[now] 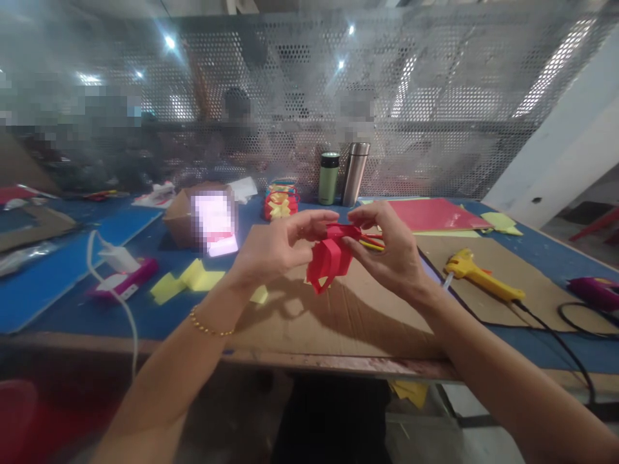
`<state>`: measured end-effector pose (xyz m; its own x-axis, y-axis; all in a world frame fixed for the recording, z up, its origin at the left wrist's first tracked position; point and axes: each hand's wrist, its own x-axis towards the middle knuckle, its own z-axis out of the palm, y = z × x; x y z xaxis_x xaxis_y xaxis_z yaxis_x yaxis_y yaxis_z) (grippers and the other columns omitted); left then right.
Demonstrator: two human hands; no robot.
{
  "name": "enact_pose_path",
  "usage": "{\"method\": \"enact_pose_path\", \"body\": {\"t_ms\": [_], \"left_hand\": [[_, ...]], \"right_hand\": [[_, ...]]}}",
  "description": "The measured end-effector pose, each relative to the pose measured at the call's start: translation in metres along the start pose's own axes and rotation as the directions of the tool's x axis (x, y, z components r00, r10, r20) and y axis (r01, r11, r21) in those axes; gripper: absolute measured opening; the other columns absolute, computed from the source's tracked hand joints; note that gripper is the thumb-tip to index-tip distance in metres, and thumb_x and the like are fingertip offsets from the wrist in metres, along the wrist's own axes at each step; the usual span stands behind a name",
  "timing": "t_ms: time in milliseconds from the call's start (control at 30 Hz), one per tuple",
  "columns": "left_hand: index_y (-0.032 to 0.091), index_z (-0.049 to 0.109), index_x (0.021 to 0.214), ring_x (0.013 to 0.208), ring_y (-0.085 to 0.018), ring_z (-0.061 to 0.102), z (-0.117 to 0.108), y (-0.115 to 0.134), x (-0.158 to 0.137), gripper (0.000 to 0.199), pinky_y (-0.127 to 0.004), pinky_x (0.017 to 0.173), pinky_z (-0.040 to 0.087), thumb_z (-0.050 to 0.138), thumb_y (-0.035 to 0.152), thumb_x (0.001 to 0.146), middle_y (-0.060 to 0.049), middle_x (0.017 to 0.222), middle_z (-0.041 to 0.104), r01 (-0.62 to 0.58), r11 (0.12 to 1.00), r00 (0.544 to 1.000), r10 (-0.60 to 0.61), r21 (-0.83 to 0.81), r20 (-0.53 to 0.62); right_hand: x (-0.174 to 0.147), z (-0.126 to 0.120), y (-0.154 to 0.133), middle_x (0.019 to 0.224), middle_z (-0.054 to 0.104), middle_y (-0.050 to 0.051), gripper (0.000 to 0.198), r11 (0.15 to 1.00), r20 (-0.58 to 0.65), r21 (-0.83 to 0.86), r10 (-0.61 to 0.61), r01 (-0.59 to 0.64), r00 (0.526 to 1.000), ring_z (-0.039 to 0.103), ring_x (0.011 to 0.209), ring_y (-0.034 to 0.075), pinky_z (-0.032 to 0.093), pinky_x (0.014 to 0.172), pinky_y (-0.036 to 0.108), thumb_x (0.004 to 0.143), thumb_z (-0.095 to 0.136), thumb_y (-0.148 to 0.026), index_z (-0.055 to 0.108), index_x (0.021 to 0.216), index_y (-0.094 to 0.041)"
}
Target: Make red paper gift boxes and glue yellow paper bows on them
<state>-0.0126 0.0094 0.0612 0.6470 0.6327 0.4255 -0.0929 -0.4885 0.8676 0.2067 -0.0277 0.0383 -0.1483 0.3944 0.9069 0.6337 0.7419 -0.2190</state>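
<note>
Head view, only one: step in hand looks like shaping or fitting by hand, with a folded red piece (330, 258) held up off the work, over the cardboard sheet (377, 322) at the middle of the tabletop's near edge. Right hand (391, 252): thumb and forefinger pinching the piece's upper right edge. Left hand (278, 250): fingers bent over the upper left, thumb tucked by the left side; can't tell if it really grips. Piece has looped strips hanging below the fingers; fold detail too blurred to call. Red and yellow strips (373, 241) poke out just beside the right fingertips. Yellow glue gun (488, 280) lies on a second cardboard (532, 274) toward the tabletop's right edge, not in hand. Yellow paper scraps (193, 277) sit left of the near cardboard; a red-and-yellow bundle (281, 203) stands by the far edge, left of the green bottle (329, 179) and steel flask (356, 174). Red sheet (435, 214) near the far right corner. My read: next move calls for a steady right pinch, left fingers squaring the edge, light pressure so the loops don't crush.
</note>
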Motion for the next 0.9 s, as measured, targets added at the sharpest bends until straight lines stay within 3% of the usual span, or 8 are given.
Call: {"method": "enact_pose_path", "body": {"t_ms": [300, 600, 900], "left_hand": [[0.025, 0.071, 0.135, 0.119, -0.026, 0.071, 0.000, -0.007, 0.000, 0.058, -0.035, 0.098, 0.060, 0.074, 0.011, 0.079, -0.009, 0.129, 0.075, 0.007, 1.000, 1.000, -0.007, 0.000, -0.017], [0.020, 0.078, 0.117, 0.093, -0.019, 0.076, 0.016, -0.015, 0.005, 0.035, -0.028, 0.080, 0.064, 0.081, 0.024, 0.082, -0.007, 0.109, 0.081, 0.025, 0.994, 0.966, -0.052, -0.109, -0.254], [0.018, 0.078, 0.114, 0.086, -0.017, 0.075, 0.021, -0.009, 0.005, 0.036, -0.024, 0.073, 0.062, 0.079, 0.020, 0.078, -0.005, 0.096, 0.080, 0.005, 0.996, 0.951, -0.031, -0.086, -0.309]], "right_hand": [[-0.002, 0.001, -0.001, 0.101, 0.065, 0.005, 0.023, 0.998, -0.011, 0.018, 0.054, -0.053, 0.998, 0.063, 0.087, 0.019, 0.056, 0.077, 0.037, 0.092, 0.069, -0.023, 0.058, 0.112, -0.025], [-0.004, 0.004, -0.005, 0.105, 0.063, 0.006, 0.027, 0.998, 0.001, 0.048, 0.045, -0.045, 0.999, 0.063, 0.085, 0.017, 0.057, 0.076, 0.035, 0.093, 0.070, -0.025, 0.058, 0.117, -0.024], [-0.005, 0.001, -0.005, 0.111, 0.065, 0.007, 0.030, 0.990, 0.069, 0.077, 0.115, -0.120, 0.991, 0.066, 0.090, 0.019, 0.059, 0.077, 0.036, 0.094, 0.071, -0.030, 0.059, 0.120, -0.024]]}}
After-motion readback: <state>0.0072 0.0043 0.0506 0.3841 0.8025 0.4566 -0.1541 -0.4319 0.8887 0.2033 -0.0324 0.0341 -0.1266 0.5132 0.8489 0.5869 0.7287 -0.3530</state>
